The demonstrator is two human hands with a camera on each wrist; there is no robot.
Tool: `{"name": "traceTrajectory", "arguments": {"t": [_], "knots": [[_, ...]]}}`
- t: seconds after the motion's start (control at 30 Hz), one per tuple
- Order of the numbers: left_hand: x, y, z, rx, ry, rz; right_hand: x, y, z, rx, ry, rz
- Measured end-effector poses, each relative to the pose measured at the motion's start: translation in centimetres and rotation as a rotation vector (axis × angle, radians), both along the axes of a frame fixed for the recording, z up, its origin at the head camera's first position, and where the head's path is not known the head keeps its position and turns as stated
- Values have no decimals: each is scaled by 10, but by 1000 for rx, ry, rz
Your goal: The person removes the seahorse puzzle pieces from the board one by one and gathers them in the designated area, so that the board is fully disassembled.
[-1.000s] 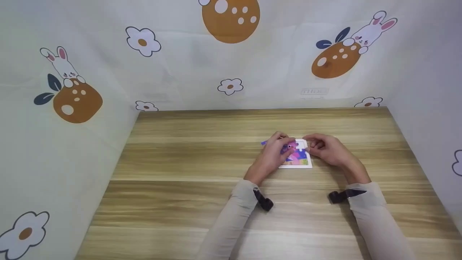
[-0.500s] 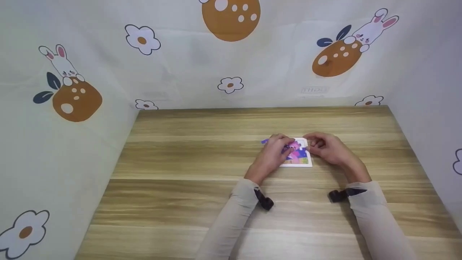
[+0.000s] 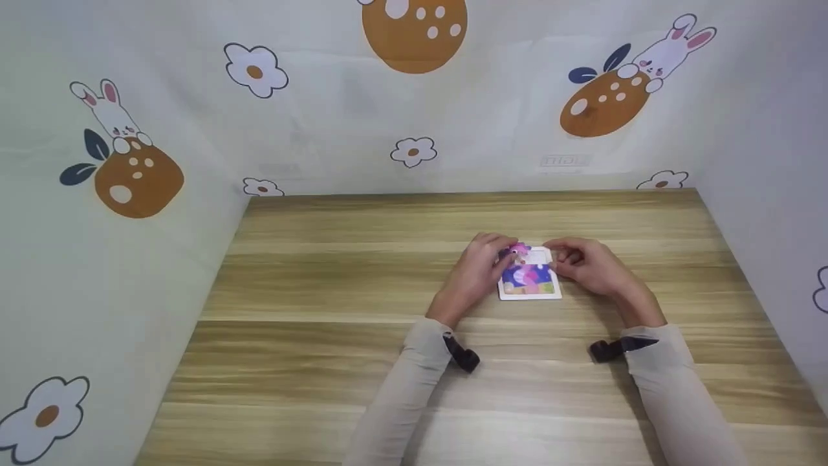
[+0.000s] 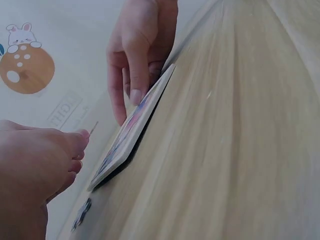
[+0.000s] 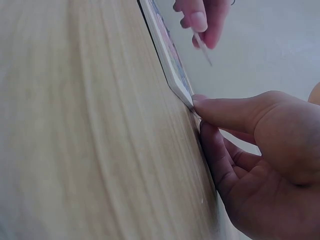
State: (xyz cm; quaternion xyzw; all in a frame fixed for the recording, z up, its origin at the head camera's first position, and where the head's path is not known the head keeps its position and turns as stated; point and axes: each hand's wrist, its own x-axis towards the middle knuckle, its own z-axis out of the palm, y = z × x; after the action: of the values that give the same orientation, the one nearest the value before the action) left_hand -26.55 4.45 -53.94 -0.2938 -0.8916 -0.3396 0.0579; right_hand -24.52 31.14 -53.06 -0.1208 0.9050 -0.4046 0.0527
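A white-framed jigsaw puzzle board (image 3: 529, 298) lies on the table, its lower part showing a pink figure on blue. Just above its upper left part, my left hand (image 3: 471, 272) pinches a pink puzzle piece (image 3: 519, 250) between thumb and fingers. In the right wrist view this puzzle piece (image 5: 202, 47) appears edge-on, raised off the board. My right hand (image 3: 592, 266) grips the board's right edge; the thumb lies on the frame and curled fingers sit beside it. A pale bare area of the board shows at upper right. The left hand covers its upper left corner.
In the left wrist view a loose puzzle piece (image 4: 81, 215) lies on the wooden table (image 3: 323, 272) beside the board. Patterned cloth walls (image 3: 336, 116) enclose the table at the back and sides.
My left hand has lifted the pink piece off the board and shifted slightly up and left, baring the pale upper part. The right hand stays at the board's edge.
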Motion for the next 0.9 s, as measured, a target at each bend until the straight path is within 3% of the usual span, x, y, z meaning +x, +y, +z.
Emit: {"name": "traceTrajectory", "arguments": {"t": [0.2,0.5,0.7,0.9], "knots": [[-3,-24,2,49,17,28,0,1,-1,9,5,-6],[-4,-59,2,40,42,72,1,1,-2,-7,-2,-7],[-4,-79,-3,11,75,74,2,0,0,-13,-11,-10],[-2,-95,-7,-13,54,44,0,0,-1,-3,4,-3]]}}
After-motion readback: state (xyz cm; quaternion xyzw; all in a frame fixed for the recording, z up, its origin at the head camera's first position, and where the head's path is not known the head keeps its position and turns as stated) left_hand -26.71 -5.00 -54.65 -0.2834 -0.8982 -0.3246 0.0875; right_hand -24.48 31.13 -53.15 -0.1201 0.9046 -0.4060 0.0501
